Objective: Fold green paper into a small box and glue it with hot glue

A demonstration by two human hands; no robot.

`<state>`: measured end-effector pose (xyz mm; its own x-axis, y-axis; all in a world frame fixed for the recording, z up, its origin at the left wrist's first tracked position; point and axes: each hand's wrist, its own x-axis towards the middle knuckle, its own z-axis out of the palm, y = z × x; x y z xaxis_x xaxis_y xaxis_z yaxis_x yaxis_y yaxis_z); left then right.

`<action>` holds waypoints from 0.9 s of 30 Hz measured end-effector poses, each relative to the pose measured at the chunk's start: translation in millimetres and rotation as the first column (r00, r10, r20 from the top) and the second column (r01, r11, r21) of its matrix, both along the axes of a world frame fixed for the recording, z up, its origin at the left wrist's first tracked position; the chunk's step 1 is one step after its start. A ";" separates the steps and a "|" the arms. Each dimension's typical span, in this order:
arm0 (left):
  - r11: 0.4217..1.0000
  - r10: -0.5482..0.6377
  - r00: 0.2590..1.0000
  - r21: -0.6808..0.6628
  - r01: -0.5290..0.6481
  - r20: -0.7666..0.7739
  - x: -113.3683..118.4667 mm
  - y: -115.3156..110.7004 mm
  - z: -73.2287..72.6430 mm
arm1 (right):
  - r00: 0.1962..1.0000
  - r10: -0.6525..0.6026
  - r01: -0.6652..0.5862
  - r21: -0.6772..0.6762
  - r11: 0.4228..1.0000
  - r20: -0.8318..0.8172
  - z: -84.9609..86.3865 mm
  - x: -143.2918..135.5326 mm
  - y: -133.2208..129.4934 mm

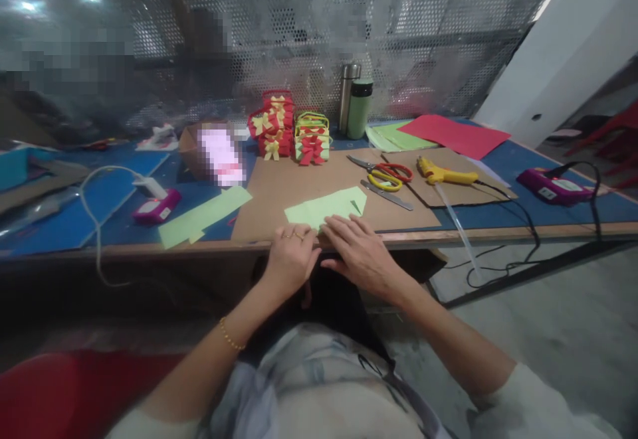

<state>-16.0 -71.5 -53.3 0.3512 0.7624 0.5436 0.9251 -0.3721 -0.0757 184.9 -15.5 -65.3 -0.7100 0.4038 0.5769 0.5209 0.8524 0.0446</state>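
A light green sheet of paper with a folded flap at its right end lies on the brown cardboard at the table's front edge. My left hand, fingers curled, is closed at the paper's lower edge. Beside it, my right hand rests with stretched fingers on the paper's lower right part. Red-handled and yellow-handled scissors lie just beyond, with a metal blade next to them. The underside of the paper at my fingertips is hidden.
Small red paper baskets and green ones with bows stand behind. A yellow glue gun lies right on the cardboard, its cord trailing. Left are a green strip, a phone and a purple power socket. A green bottle stands at the back.
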 end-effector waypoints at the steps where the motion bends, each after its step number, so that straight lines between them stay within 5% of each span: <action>1: 1.000 -0.005 1.000 0.009 0.005 0.013 -4.3 -0.7 1.7 | 1.000 0.016 -0.017 -0.026 1.000 -0.008 -1.6 -6.7 -2.1; 5: 1.000 -0.028 0.998 0.007 0.027 0.052 -24.8 -3.0 9.3 | 0.999 0.014 -0.018 -0.092 0.996 -0.044 -8.7 -18.0 -3.0; 10: 0.993 -0.069 0.986 -0.090 0.083 0.149 -40.3 1.8 15.6 | 0.990 -0.013 0.012 -0.011 1.000 -0.138 -18.7 -19.2 -3.4; 20: 0.961 -0.034 0.944 -0.250 0.122 0.329 -42.1 19.7 26.7 | 0.981 0.010 -0.003 0.036 0.999 -0.196 -22.0 -16.3 -4.3; 27: 0.973 -0.050 0.947 -0.197 0.117 0.319 -31.6 26.6 24.6 | 0.981 -0.013 0.000 -0.065 0.998 -0.195 -12.6 -19.8 -9.8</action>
